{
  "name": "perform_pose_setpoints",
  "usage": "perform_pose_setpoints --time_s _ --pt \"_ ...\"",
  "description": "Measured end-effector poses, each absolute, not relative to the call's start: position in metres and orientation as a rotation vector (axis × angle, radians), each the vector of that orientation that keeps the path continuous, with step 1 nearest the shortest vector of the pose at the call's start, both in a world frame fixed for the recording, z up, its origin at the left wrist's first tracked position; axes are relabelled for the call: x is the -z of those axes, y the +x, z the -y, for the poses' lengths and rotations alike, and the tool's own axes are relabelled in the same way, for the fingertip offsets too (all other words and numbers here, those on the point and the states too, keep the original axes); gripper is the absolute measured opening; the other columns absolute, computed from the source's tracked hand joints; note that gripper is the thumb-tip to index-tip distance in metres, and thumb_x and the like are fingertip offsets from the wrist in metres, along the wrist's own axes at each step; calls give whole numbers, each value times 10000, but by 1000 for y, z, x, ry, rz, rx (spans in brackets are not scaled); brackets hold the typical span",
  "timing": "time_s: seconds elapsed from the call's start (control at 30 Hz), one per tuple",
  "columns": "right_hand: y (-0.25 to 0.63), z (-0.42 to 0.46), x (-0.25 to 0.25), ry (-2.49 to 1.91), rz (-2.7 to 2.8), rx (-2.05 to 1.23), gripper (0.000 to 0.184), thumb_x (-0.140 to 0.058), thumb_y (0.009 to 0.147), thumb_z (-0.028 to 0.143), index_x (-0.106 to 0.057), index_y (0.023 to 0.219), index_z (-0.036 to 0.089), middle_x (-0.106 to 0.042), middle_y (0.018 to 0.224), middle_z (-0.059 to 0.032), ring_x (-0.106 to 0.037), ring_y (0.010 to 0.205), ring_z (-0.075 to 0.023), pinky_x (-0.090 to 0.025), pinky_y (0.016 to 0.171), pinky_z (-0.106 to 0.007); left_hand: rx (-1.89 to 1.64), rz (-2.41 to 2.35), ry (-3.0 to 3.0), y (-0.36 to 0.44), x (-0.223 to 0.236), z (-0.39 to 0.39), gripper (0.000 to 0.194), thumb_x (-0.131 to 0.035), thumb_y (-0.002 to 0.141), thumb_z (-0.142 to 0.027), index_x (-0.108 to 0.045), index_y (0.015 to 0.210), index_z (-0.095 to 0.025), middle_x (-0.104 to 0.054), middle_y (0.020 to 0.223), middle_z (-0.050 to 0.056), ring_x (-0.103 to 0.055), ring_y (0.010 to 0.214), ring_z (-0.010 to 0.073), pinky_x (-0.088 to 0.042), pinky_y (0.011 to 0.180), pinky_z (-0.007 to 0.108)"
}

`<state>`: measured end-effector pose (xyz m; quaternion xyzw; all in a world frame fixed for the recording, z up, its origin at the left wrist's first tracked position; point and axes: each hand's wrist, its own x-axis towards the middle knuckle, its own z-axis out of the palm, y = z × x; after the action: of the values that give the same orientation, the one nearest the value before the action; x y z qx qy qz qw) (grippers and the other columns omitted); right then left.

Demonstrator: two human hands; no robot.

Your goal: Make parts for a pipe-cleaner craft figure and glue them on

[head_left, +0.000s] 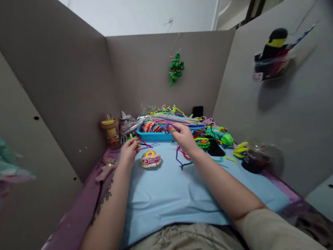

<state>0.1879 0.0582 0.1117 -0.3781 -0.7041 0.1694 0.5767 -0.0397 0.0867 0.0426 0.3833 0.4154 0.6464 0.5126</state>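
Observation:
My left hand [130,152] is closed in a pinch above the blue cloth, left of centre. A small yellow-green fuzzy piece [131,136] shows at its fingertips; its full shape is hidden. My right hand [183,138] pinches a purple pipe cleaner [168,128] in front of the blue tray [152,137]. Between and slightly below my hands lies a small fuzzy car-shaped piece [150,159] in cream, pink and yellow. Loose purple, red and dark green pipe cleaners [178,155] lie on the cloth below my right hand.
The tray holds a heap of coloured pipe cleaners [174,116]. A brown-lidded cup [110,131] stands back left, a pink glue gun [105,172] nearer. Green and yellow fuzzy pieces [224,136] and a dark-based clear container [254,159] are right. Grey panels [148,67] enclose the table.

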Motion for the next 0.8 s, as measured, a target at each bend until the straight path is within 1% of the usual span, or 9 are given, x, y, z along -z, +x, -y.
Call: perform_pose_setpoints --time_s 0.1,0.2,0.27,0.3,0.4,0.5,0.6,0.7,0.8 --pt "182 -54 -112 -878 1668 -566 272 -533 802 385 -644 755 142 -545 633 5 -487 627 -129 -370 603 -243 -1579 -1063 1124 -29 -54 -63 368 -719 631 -378 -644 919 -162 -645 801 29 -563 648 100 -370 498 173" --pt "172 -51 -108 -888 1827 -718 223 -554 773 337 -661 760 141 -576 650 6 -484 602 -111 -362 586 -230 -1449 -1025 1376 -15 -72 -43 428 -684 667 -443 -656 1002 -177 -671 878 49 -598 747 147 -407 529 198" --pt "165 -51 -102 -895 1921 -796 227 -526 788 327 -657 754 144 -582 649 7 -478 581 -100 -356 571 -221 -1381 -1003 1443 -6 -79 -36 447 -685 659 -454 -653 1000 -165 -676 827 49 -603 729 163 -419 525 216" --pt "162 -52 -98 -905 1947 -812 235 -511 799 327 -651 747 146 -581 644 8 -474 573 -96 -353 563 -216 -1377 -1007 1450 -3 -80 -34 428 -684 656 -454 -654 960 -153 -671 783 45 -599 698 161 -419 519 221" --pt "156 -55 -88 -979 1960 -790 231 -500 805 315 -634 722 146 -583 641 9 -468 568 -91 -337 540 -204 -1430 -1021 1430 1 -73 -35 349 -679 658 -423 -631 854 -138 -642 711 29 -578 637 140 -436 537 231" --pt "151 -55 -81 -1041 1965 -839 213 -499 798 300 -622 718 145 -568 608 19 -440 525 -82 -321 505 -195 -1478 -1039 1509 -1 -59 -39 243 -672 658 -327 -621 809 -143 -622 690 11 -556 617 119 -432 562 224" --pt "146 -55 -82 -1065 2020 -899 226 -485 802 305 -619 716 144 -561 580 24 -430 489 -79 -323 486 -193 -1560 -1075 1557 -4 -50 -43 119 -623 671 -253 -592 734 -157 -576 632 -15 -518 579 103 -406 536 207" --pt "144 -68 -89 -1100 2092 -822 235 -466 808 292 -650 781 149 -600 600 12 -476 505 -96 -344 495 -200 -1651 -1055 1484 -12 -47 -47 84 -575 695 -250 -553 710 -170 -541 630 -21 -500 571 104 -400 499 201" --pt "146 -104 -91 -1263 2061 -531 259 -445 817 240 -678 890 154 -637 622 -11 -557 601 -136 -391 568 -216 -1784 -1055 1301 -25 -44 -53 114 -586 677 -273 -532 704 -175 -525 656 -20 -480 559 94 -386 462 188"
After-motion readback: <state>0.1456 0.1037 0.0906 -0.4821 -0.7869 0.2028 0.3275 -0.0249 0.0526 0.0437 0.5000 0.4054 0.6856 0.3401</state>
